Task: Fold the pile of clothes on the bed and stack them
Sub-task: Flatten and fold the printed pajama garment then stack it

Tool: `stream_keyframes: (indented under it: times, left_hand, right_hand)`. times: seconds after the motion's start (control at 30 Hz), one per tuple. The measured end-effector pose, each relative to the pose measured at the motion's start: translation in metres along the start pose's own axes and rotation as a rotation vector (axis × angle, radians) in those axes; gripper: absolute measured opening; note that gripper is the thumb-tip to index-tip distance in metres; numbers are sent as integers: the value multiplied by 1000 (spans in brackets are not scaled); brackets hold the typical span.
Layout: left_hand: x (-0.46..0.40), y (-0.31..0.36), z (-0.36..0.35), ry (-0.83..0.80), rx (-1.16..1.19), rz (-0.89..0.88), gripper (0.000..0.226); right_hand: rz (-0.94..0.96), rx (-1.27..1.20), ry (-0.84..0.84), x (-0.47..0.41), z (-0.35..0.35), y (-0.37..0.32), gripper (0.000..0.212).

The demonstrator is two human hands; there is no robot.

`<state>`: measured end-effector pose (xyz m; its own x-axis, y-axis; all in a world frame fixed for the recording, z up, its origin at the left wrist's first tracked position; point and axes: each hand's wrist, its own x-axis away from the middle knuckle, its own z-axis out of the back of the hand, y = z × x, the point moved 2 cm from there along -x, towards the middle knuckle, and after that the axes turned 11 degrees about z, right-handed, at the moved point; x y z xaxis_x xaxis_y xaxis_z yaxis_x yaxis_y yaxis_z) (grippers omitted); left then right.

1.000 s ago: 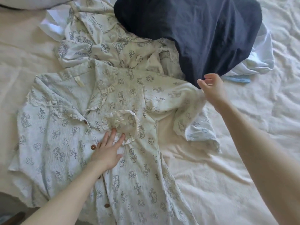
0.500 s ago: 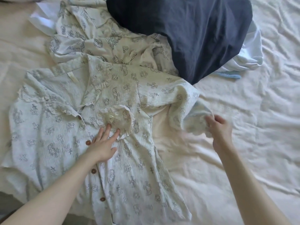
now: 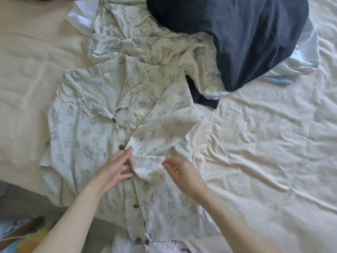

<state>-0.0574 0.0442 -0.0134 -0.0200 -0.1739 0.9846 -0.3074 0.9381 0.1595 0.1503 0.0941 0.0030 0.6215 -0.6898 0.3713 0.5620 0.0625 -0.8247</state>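
A pale printed pyjama shirt (image 3: 85, 136) with brown buttons lies spread front-up on the bed. Its right sleeve (image 3: 164, 132) is folded across the chest, with the cuff near the button line. My left hand (image 3: 114, 170) rests on the shirt front, and its straight fingers touch the cuff's left edge. My right hand (image 3: 184, 176), blurred, has curled fingertips pinching the cuff's right edge. Behind lie another printed garment (image 3: 145, 42), a navy garment (image 3: 246, 33) and white cloth (image 3: 300, 59).
The cream bedsheet (image 3: 264, 152) stretches wrinkled to the right of the shirt. The bed's near edge runs along the lower left, with colourful items on the floor (image 3: 23, 236) below it. A light blue piece (image 3: 277, 80) peeks out beside the navy garment.
My right hand took the sleeve cuff at the shirt's right side and carried it left across the front to the button line. My left hand slid slightly down to meet the cuff.
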Motion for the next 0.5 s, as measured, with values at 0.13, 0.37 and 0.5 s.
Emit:
stream_keyframes:
  times: [0.13, 0.37, 0.5]
  left_hand:
    - [-6, -5, -13, 247, 72, -60, 12]
    - [16, -10, 43, 360, 3, -130, 13]
    - [21, -32, 96, 588, -182, -65, 18]
  right_hand:
    - [-282, -166, 173, 0, 4, 23, 26]
    - [-579, -875, 466, -28, 22, 27, 42]
    - [-641, -1058, 410, -50, 25, 20, 49]
